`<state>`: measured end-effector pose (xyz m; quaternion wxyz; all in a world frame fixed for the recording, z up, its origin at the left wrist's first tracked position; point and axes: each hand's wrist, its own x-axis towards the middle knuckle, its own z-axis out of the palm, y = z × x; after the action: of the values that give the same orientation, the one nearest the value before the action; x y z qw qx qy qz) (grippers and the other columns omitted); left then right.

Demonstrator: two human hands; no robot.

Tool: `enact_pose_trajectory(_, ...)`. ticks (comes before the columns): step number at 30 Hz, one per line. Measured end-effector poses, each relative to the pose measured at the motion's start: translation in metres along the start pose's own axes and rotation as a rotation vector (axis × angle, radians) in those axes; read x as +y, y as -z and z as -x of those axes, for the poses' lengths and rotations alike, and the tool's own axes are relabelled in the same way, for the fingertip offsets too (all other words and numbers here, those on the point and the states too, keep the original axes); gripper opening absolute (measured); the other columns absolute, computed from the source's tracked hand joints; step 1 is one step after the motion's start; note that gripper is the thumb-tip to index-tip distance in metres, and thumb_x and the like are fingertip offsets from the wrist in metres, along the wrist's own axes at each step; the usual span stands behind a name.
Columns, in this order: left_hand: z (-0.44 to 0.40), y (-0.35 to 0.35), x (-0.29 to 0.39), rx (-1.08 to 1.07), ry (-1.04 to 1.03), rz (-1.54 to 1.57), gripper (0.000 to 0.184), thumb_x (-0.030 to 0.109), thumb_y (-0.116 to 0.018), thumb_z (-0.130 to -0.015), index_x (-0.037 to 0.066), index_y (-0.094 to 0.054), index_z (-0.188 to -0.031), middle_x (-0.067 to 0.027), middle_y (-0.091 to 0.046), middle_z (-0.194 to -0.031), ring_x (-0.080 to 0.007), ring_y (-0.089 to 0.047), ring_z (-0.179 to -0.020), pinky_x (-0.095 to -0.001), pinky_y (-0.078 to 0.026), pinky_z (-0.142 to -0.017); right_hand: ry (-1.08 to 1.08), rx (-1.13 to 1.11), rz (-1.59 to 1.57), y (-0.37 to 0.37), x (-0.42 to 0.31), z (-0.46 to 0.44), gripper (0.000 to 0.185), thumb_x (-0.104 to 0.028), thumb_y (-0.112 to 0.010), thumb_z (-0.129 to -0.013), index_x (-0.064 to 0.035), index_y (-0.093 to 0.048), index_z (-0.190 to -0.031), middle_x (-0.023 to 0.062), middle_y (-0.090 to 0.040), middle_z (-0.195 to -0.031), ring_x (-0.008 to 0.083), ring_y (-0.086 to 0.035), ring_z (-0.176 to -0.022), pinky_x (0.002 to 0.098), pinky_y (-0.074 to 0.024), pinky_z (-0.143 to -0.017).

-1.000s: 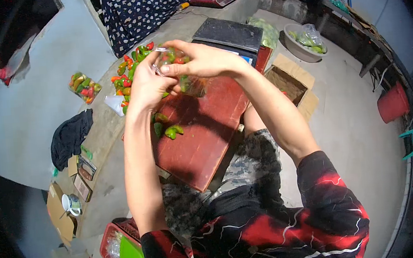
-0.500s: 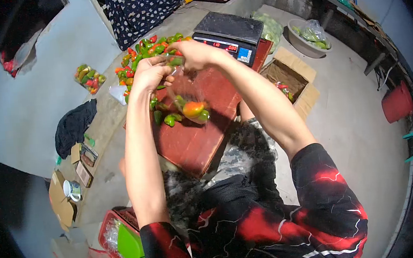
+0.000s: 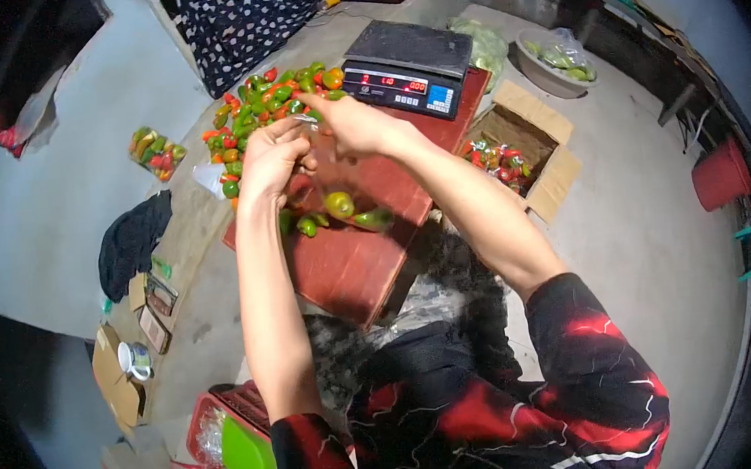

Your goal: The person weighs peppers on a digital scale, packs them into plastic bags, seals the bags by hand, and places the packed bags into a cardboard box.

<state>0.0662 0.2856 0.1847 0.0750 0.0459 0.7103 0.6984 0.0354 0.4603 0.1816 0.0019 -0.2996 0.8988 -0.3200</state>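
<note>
A clear plastic bag (image 3: 326, 163) hangs over the red board (image 3: 347, 267), with a few green and reddish peppers (image 3: 339, 205) low in it. My left hand (image 3: 274, 159) pinches the bag's left edge near the top. At the bag's mouth is my right hand (image 3: 351, 123), its index finger stretched toward the pile; its other fingers are curled by the plastic, and what they hold is hidden. Just beyond both hands lies a heap of red, orange and green peppers (image 3: 256, 112). Some loose green peppers (image 3: 307, 226) rest on the board below my left hand.
A digital scale (image 3: 407, 69) with lit red digits stands behind my right hand. An open cardboard box (image 3: 545, 146) holding bagged peppers is at the right. A filled bag (image 3: 157, 153) leans by the left wall. Farther off is a basin (image 3: 556, 66) with green vegetables.
The bag has dropped open below my hands, and its peppers now hang over the board. My right hand has shifted slightly down and right from the scale, whose display has come into view.
</note>
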Motion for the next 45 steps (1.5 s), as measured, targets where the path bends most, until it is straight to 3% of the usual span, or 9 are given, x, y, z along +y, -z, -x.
enact_pose_trajectory(12, 0.005, -0.012, 0.009, 0.021, -0.206, 0.060, 0.058, -0.009, -0.053, -0.077, -0.014, -0.046, -0.134, -0.0204, -0.061, -0.125, -0.0120, -0.061, -0.057, -0.0247, -0.050, -0.052, 0.077, 0.047, -0.365, -0.001, 0.002, -0.003, 0.071, -0.003, -0.078, -0.063, 0.0027, -0.051, -0.128, 0.0209, -0.071, -0.090, 0.0293, -0.072, -0.084, 0.0378, -0.0572, -0.060)
enact_pose_trajectory(17, 0.008, -0.014, -0.002, 0.055, -0.307, 0.085, 0.063, -0.011, -0.051, -0.078, -0.010, -0.039, -0.140, -0.0229, -0.050, -0.141, -0.0118, -0.062, -0.071, -0.0237, -0.052, -0.057, 0.037, -0.026, -0.395, -0.004, 0.007, -0.012, 0.019, 0.003, -0.065, -0.073, 0.0011, -0.071, -0.091, 0.0101, -0.071, -0.074, 0.0205, -0.069, -0.066, 0.0345, -0.0556, -0.055)
enact_pose_trajectory(20, 0.009, -0.006, -0.012, 0.061, -0.318, 0.137, 0.067, -0.011, -0.050, -0.079, -0.009, -0.034, -0.144, -0.0226, -0.046, -0.145, -0.0112, -0.061, -0.068, -0.0235, -0.052, -0.057, -0.006, -0.094, 0.052, -0.018, 0.016, -0.022, 0.028, -0.010, -0.078, -0.071, -0.0028, -0.072, -0.097, 0.0190, -0.072, -0.088, 0.0302, -0.072, -0.085, 0.0408, -0.0557, -0.072)
enact_pose_trajectory(30, 0.007, -0.005, -0.018, 0.086, -0.341, 0.192, 0.068, -0.012, -0.050, -0.081, -0.004, -0.032, -0.146, -0.0228, -0.043, -0.147, -0.0107, -0.059, -0.064, -0.0232, -0.050, -0.056, 0.217, 0.064, -0.073, -0.019, 0.017, -0.016, 0.052, 0.001, -0.069, -0.070, 0.0012, -0.061, -0.122, 0.0126, -0.072, -0.088, 0.0209, -0.071, -0.074, 0.0331, -0.0554, -0.062)
enact_pose_trajectory(32, 0.009, -0.007, -0.015, 0.074, -0.352, 0.209, 0.071, -0.014, -0.051, -0.077, -0.006, -0.033, -0.145, -0.0252, -0.042, -0.147, -0.0238, -0.059, -0.115, -0.0277, -0.057, -0.071, 0.146, 0.023, -0.115, -0.021, 0.014, -0.013, 0.050, 0.002, -0.068, -0.070, 0.0010, -0.063, -0.120, 0.0104, -0.072, -0.085, 0.0190, -0.070, -0.071, 0.0321, -0.0546, -0.059)
enact_pose_trajectory(34, 0.005, -0.009, -0.016, 0.074, -0.388, 0.218, 0.071, -0.013, -0.052, -0.078, -0.006, -0.032, -0.145, -0.0253, -0.041, -0.148, -0.0229, -0.061, -0.109, -0.0271, -0.056, -0.069, 0.201, -0.016, -0.188, -0.017, 0.014, -0.015, 0.048, -0.014, -0.078, -0.066, -0.0055, -0.069, -0.112, 0.0194, -0.071, -0.097, 0.0339, -0.070, -0.091, 0.0411, -0.0547, -0.081)
enact_pose_trajectory(35, 0.005, -0.009, -0.019, 0.071, -0.412, 0.237, 0.071, -0.013, -0.052, -0.078, -0.006, -0.032, -0.146, -0.0257, -0.040, -0.148, -0.0223, -0.062, -0.109, -0.0264, -0.056, -0.068, 0.147, 0.018, -0.288, -0.018, 0.015, -0.012, 0.035, 0.001, -0.066, -0.072, -0.0006, -0.069, -0.107, 0.0052, -0.072, -0.076, 0.0143, -0.067, -0.067, 0.0321, -0.0534, -0.060)
enact_pose_trajectory(39, 0.011, -0.008, -0.020, 0.027, -0.466, 0.234, 0.072, -0.014, -0.053, -0.078, -0.006, -0.031, -0.146, -0.0273, -0.038, -0.149, -0.0200, -0.062, -0.107, -0.0237, -0.055, -0.067, 0.255, -0.049, -0.180, -0.017, 0.008, -0.006, 0.016, 0.003, -0.062, -0.074, -0.0046, -0.073, -0.082, 0.0036, -0.071, -0.071, 0.0152, -0.065, -0.061, 0.0312, -0.0509, -0.055)
enact_pose_trajectory(45, 0.015, -0.015, -0.011, 0.056, -0.573, 0.203, 0.069, -0.009, -0.054, -0.082, -0.003, -0.031, -0.147, -0.0238, -0.042, -0.148, -0.0107, -0.062, -0.071, -0.0224, -0.049, -0.056, 0.179, -0.054, -0.114, -0.017, 0.008, -0.013, 0.016, -0.005, -0.069, -0.072, -0.0044, -0.074, -0.087, 0.0151, -0.071, -0.073, 0.0283, -0.071, -0.069, 0.0381, -0.0553, -0.065)
